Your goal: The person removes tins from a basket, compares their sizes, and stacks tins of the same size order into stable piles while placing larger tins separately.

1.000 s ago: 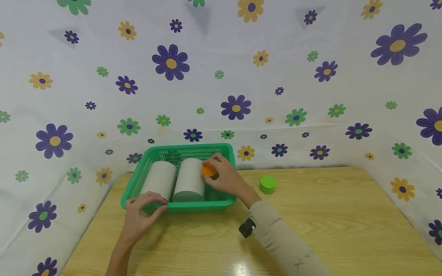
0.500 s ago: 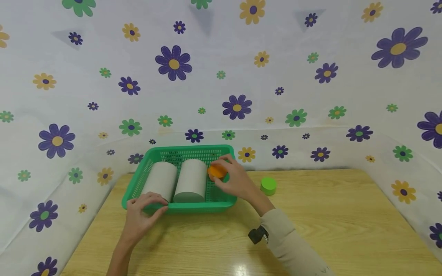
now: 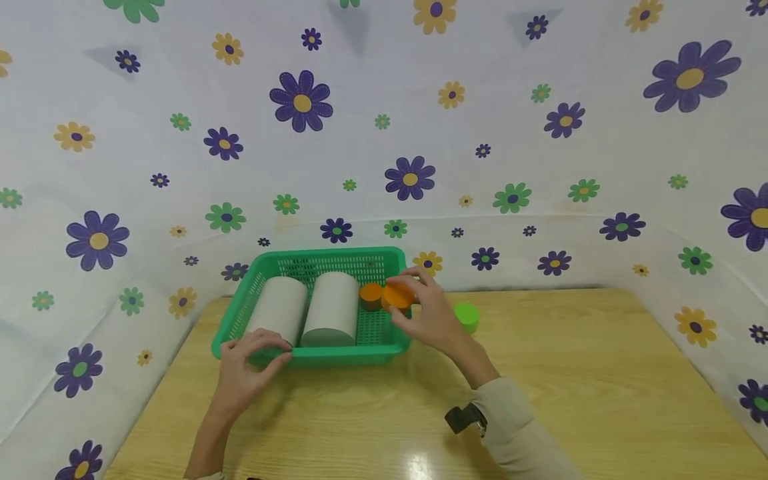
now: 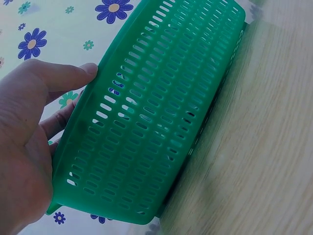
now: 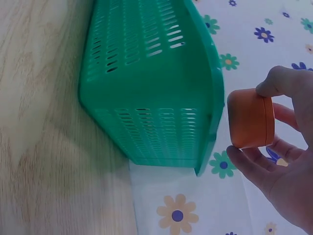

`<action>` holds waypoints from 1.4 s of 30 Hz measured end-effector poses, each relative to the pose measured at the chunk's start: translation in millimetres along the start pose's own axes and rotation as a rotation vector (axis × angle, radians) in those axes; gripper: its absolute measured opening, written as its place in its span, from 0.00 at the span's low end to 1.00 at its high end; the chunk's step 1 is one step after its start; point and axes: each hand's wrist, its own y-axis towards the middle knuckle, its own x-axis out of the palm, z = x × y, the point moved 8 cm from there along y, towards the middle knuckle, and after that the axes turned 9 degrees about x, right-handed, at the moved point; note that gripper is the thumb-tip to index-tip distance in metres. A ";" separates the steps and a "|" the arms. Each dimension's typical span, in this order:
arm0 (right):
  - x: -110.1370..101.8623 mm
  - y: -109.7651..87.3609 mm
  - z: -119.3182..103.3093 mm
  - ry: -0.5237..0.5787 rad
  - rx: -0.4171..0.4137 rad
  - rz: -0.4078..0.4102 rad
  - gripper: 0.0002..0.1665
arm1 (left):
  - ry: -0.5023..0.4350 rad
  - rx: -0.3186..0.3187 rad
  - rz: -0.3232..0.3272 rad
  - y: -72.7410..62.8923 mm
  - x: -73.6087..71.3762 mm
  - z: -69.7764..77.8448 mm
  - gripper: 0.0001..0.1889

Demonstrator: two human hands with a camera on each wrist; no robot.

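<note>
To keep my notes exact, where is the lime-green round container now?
In the head view, the lime-green round container stands on the wooden table, right of the green basket, just behind the right hand.

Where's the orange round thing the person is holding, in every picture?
Head: the orange round thing is just below and right of the picture's middle, in the right hand's grip.
Left wrist: not in it.
Right wrist: right of the middle, about halfway up, beside the basket's rim.
Shared landmark: the green basket shows in all three views.
</note>
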 end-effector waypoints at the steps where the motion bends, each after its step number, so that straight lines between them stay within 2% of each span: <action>1: -2.8 -0.9 -0.5 0.013 -0.001 0.008 0.25 | 0.002 0.002 -0.003 0.6 -0.8 0.8 0.16; 10: -34.6 -13.3 4.0 0.069 -0.001 0.099 0.33 | 0.001 -0.004 -0.002 0.7 -2.8 2.1 0.15; 17: -58.8 -22.9 20.3 0.084 0.020 0.184 0.31 | -0.003 0.011 -0.020 4.1 2.0 2.0 0.15; 24: -70.6 -28.0 39.1 0.083 0.072 0.219 0.31 | 0.013 0.004 -0.029 3.4 -1.7 3.8 0.14; 35: -85.4 -40.1 68.1 0.112 0.148 0.255 0.27 | 0.007 0.001 -0.048 1.7 4.2 2.7 0.13; 42: -85.5 -41.1 84.8 0.109 0.203 0.271 0.29 | 0.023 -0.004 -0.039 0.5 0.1 1.2 0.13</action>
